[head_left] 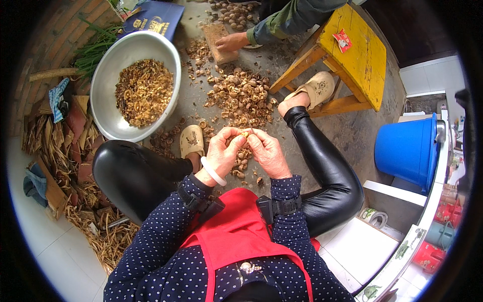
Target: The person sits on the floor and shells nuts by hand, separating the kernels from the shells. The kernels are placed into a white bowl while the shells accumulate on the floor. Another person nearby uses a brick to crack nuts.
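My left hand (pixel 223 151) pinches a yellowish walnut piece (pixel 244 134) between thumb and fingers. My right hand (pixel 268 154) meets it there, its thumb and forefinger closed on what looks like a thin dark pick (pixel 250 129); the fingers hide most of it. Cracked walnut shells (pixel 245 96) lie heaped on the floor just beyond both hands, with more pieces (pixel 239 166) underneath them. Left of the heap, a wide metal basin (pixel 99 109) holds a mound of walnut kernels (pixel 145 92).
Another person's hand (pixel 232 41) rests at a wooden block (pixel 219 56), near whole walnuts (pixel 234 15). A yellow wooden stool (pixel 362 56) carries a red packet (pixel 342 40). To the right is a blue bucket (pixel 405 151); to the left, split firewood (pixel 49 143) and green stalks (pixel 94 47).
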Demonstrator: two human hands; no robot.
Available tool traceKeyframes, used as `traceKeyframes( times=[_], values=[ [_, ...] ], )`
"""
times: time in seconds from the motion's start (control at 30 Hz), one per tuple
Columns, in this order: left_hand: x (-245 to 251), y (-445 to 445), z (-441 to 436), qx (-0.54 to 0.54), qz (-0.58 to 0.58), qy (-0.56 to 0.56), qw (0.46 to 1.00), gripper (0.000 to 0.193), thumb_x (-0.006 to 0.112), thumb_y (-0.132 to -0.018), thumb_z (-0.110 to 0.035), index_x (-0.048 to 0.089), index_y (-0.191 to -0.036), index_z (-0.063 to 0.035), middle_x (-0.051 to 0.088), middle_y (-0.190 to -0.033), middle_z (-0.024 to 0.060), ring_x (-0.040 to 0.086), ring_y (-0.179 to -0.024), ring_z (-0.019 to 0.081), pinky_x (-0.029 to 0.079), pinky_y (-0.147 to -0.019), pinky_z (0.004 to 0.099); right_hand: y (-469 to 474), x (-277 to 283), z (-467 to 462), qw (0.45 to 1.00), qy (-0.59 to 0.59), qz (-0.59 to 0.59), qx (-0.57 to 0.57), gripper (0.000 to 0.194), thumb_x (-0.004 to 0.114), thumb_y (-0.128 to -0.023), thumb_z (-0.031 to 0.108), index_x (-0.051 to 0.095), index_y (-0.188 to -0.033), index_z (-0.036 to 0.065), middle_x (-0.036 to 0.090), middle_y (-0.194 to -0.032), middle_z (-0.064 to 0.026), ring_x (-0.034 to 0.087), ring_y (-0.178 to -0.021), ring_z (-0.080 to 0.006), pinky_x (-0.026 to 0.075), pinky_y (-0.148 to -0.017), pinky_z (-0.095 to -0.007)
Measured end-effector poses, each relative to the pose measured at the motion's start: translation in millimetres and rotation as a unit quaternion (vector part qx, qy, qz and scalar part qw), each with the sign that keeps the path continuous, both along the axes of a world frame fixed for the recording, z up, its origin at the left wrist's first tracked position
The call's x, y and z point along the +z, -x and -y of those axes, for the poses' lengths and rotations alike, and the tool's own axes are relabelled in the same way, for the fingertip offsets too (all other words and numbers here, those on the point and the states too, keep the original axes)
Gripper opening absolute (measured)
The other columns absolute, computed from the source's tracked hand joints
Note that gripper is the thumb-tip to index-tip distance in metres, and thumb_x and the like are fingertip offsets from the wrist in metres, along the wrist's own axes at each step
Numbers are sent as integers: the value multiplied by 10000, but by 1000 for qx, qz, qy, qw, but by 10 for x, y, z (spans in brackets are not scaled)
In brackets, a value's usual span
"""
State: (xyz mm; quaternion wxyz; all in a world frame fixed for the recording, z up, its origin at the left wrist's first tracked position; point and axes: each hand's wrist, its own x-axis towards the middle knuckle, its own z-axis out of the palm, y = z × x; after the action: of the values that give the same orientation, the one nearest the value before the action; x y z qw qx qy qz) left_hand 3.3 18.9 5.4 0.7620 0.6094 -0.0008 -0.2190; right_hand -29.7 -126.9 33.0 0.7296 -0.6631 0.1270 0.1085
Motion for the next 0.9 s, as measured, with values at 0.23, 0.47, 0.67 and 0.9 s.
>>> traceKeyframes(
  times=[0.23, 0.47, 0.67, 0.9],
  values=[
    [-52, 48, 55, 31, 74, -82, 993, 107, 594, -900, -42, 621, -976, 28, 627, -886, 92, 614, -814, 133, 501, -729, 260, 18, -143, -60, 999, 9, 41, -20, 278, 507, -987, 221, 607, -1092, -15, 635, -833, -13, 547, -754, -63, 458, -668, -236],
    [-114, -3, 10, -15, -34, -53, 998, 92, 580, -935, -81, 580, -969, 4, 607, -852, -3, 541, -771, 59, 463, -691, 202, 44, -249, -35, 979, 182, 87, -2, 300, 510, -975, 265, 609, -1077, 1, 594, -719, -55, 515, -647, -95, 435, -579, -284],
    [-164, 24, 45, 20, 119, -163, 979, 98, 600, -915, -54, 577, -988, 7, 601, -852, 24, 560, -777, 83, 477, -688, 223, 0, -323, -99, 994, 100, 33, -41, 267, 496, -976, 253, 589, -1010, 5, 559, -673, -69, 519, -622, -114, 430, -558, -302],
    [-43, 11, 49, 18, 254, -183, 949, 130, 636, -843, -3, 608, -970, -7, 575, -873, 117, 616, -752, 222, 499, -663, 307, 5, -280, -48, 984, 162, 62, -28, 243, 476, -980, 243, 580, -987, 24, 564, -677, -109, 544, -606, -158, 442, -561, -326]
  ],
)
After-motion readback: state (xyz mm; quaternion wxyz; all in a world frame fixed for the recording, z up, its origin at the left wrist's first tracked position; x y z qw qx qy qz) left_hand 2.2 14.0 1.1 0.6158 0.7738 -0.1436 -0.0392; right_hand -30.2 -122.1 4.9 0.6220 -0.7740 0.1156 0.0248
